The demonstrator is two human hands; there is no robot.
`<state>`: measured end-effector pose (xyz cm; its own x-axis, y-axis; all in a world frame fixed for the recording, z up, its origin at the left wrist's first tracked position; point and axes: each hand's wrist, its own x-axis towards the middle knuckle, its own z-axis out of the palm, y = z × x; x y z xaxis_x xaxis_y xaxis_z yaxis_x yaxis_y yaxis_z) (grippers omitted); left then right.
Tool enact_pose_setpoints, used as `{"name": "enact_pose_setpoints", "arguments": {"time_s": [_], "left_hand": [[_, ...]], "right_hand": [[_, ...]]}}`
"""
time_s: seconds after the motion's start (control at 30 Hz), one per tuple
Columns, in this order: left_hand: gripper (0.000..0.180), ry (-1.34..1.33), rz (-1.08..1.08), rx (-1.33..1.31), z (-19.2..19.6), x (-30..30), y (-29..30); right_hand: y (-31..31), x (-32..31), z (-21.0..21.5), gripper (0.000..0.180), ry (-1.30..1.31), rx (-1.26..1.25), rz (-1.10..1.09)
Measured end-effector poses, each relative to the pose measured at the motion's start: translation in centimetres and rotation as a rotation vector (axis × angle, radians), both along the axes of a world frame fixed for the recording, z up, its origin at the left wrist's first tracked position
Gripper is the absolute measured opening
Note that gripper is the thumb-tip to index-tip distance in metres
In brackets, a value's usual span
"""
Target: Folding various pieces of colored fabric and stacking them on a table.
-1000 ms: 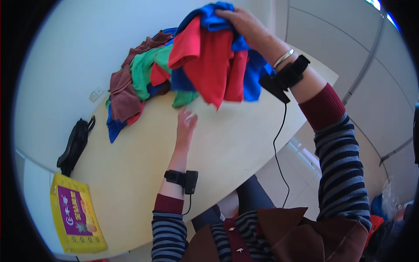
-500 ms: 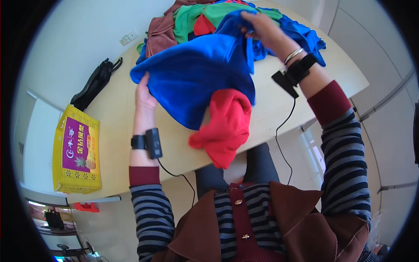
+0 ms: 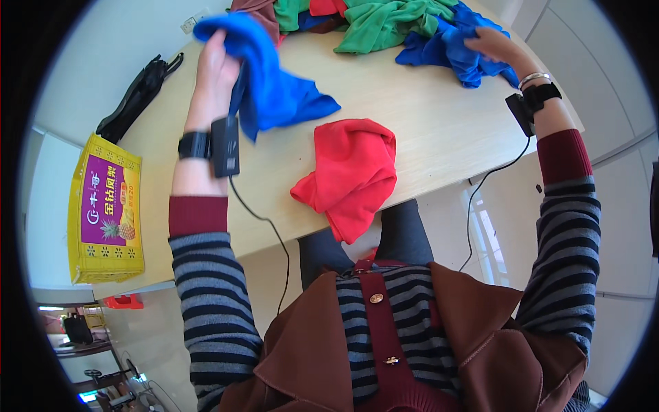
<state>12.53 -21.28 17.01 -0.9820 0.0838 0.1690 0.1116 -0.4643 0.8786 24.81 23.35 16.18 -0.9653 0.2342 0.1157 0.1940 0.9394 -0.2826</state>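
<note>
My left hand [image 3: 218, 63], raised over the far left of the table, is closed on a blue cloth [image 3: 278, 93]. The cloth hangs down to the right in loose folds and is a little blurred. At the far right my right hand [image 3: 495, 47] is over another blue cloth [image 3: 443, 53], crumpled on the table. Its fingers look stretched and apart; whether they touch that cloth is hard to see. A crumpled red cloth [image 3: 353, 172] lies by the near table edge in front of me, with a corner hanging over.
Green cloth [image 3: 388, 26], brown cloth [image 3: 259, 15] and other cloths are heaped at the back of the pale table [image 3: 274, 161]. A folded black umbrella [image 3: 137, 99] and a yellow box [image 3: 106, 209] sit along the left side. Cables hang from both wrist devices.
The blue cloth, earlier stretched between both hands, has moved left in my left hand alone. My right hand has let go of it and moved right, over the other blue cloth.
</note>
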Motion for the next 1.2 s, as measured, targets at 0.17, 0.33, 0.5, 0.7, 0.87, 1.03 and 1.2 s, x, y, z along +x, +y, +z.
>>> {"name": "enact_pose_setpoints", "arguments": {"time_s": [0.17,0.33,0.5,0.7,0.87,1.03,1.2], "left_hand": [[0.029,0.400,-0.978,0.236,2.8,4.4,7.3],[0.051,0.645,-0.347,-1.069,-1.8,4.2,6.8],[0.048,0.529,-0.400,-1.795,-12.3,7.6,5.0],[0.025,-0.011,-0.422,-0.878,-7.3,7.8,2.7],[0.015,0.270,-0.362,-0.368,2.3,10.1,0.8],[0.017,0.396,-0.926,0.365,9.7,8.1,-2.4],[0.005,0.295,-1.204,0.736,13.8,11.6,-2.3]], "right_hand": [[-3.4,4.8,-7.5,0.030,-0.104,0.252,0.458],[-13.3,8.9,-5.6,0.045,-0.314,-0.326,0.514],[-15.2,6.3,-9.1,0.040,-0.210,-0.374,0.483],[-13.6,3.7,-11.0,0.029,-0.009,-0.581,0.432],[-15.3,5.2,-5.7,0.015,0.039,-1.217,0.445],[-18.8,7.3,1.0,0.017,0.107,-0.883,0.748],[-19.1,7.3,1.0,0.024,0.019,-0.629,0.704]]}}
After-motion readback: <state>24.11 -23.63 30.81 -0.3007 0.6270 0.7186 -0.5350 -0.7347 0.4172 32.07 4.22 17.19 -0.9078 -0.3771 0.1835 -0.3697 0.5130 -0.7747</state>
